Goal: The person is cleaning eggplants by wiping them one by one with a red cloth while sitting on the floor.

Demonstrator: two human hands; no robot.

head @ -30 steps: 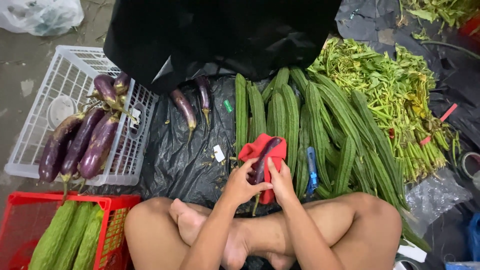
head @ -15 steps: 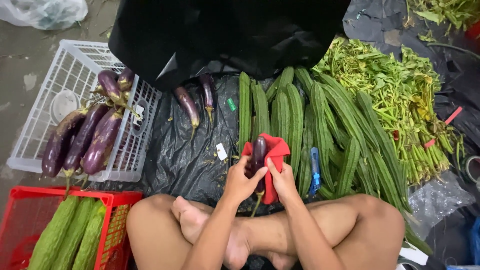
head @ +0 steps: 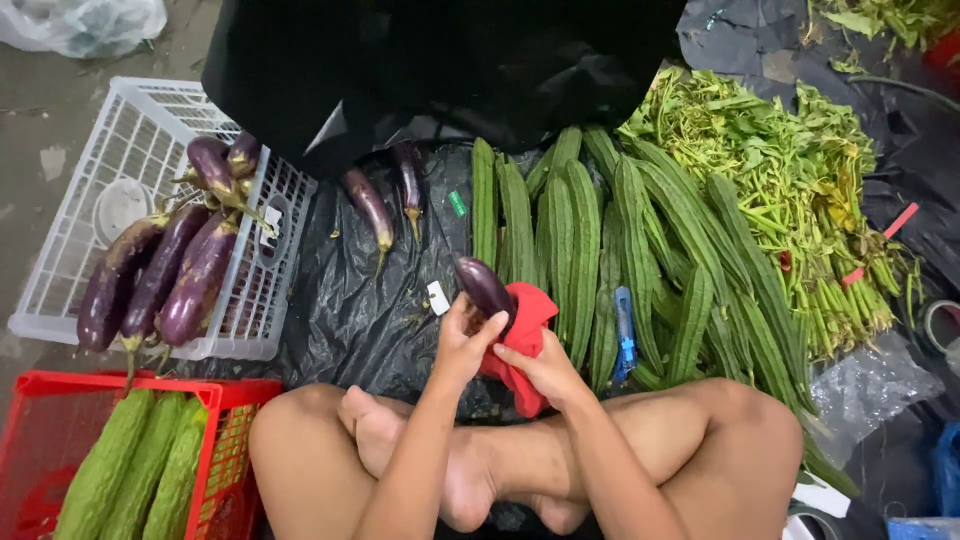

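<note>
My left hand (head: 462,345) grips a dark purple eggplant (head: 484,287) and holds it up over the black plastic sheet (head: 350,320). My right hand (head: 548,368) holds a red cloth (head: 527,330) against the lower side of that eggplant. Both hands sit just above my crossed bare legs (head: 520,465). Two more eggplants (head: 370,208) lie on the sheet farther away. A row of long ridged green gourds (head: 570,240) lies to the right of my hands.
A white plastic crate (head: 100,190) at the left carries several purple eggplants (head: 165,275). A red crate (head: 40,440) at the lower left holds green gourds (head: 140,465). Leafy greens (head: 790,190) are piled at the right. A blue-handled tool (head: 625,330) lies among the gourds. A large black bag (head: 440,60) sits ahead.
The eggplant has come out of the red cloth and turned to the upper left in my left hand. The cloth now sits lower, under my right hand.
</note>
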